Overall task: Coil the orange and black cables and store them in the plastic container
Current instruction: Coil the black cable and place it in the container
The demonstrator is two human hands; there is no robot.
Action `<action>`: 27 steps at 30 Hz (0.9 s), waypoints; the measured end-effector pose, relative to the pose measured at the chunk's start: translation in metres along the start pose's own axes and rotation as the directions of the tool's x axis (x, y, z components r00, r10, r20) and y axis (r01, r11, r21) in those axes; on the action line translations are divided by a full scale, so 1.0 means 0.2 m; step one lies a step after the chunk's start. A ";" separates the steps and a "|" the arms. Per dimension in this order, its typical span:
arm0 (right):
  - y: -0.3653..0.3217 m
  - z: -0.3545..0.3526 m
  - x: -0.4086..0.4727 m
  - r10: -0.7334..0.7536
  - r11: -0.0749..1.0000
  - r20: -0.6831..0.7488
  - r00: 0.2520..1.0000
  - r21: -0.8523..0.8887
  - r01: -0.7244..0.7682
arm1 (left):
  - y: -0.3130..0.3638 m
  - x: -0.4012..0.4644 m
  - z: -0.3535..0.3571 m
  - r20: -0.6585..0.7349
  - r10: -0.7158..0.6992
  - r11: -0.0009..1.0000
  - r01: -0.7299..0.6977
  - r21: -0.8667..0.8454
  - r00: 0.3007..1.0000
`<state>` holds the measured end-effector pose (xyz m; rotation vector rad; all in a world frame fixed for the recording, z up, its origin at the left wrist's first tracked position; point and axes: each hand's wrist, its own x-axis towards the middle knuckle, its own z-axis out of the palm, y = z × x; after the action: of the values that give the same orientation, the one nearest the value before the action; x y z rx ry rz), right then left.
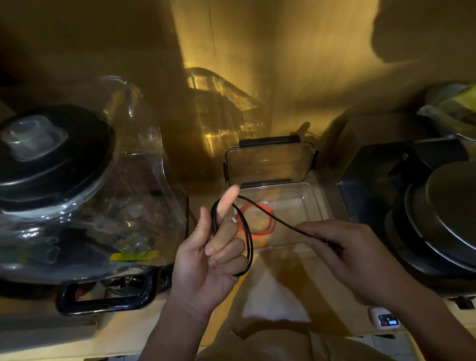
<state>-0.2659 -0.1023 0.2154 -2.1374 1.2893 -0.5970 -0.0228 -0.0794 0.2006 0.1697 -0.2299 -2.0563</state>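
Two hands, left hand point(209, 258) looped by black cable point(246, 237), right hand point(350, 245) fingers pinching its tail.

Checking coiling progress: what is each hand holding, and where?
The left hand holds the black cable by its wound loops; the right hand pinches its free stretch.
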 end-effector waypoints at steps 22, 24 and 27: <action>-0.17 0.18 -0.02 -0.097 0.994 0.307 0.947 -0.015 0.107 | 0.01 0.03 0.02 -0.092 0.141 0.965 -0.116 0.236 0.986; -0.18 0.18 -0.02 -0.103 0.993 0.319 0.942 -0.017 0.114 | -0.01 0.03 0.02 -0.102 0.140 0.954 -0.107 0.280 0.985; -0.20 0.17 -0.02 -0.105 0.990 0.327 0.939 -0.052 0.129 | -0.03 0.04 0.03 -0.154 0.160 0.909 -0.084 0.409 0.975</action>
<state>-0.2214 -0.0764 0.2164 -2.2685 1.0225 -0.2317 -0.0338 -0.0823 0.2051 0.5829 -0.5336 -1.8336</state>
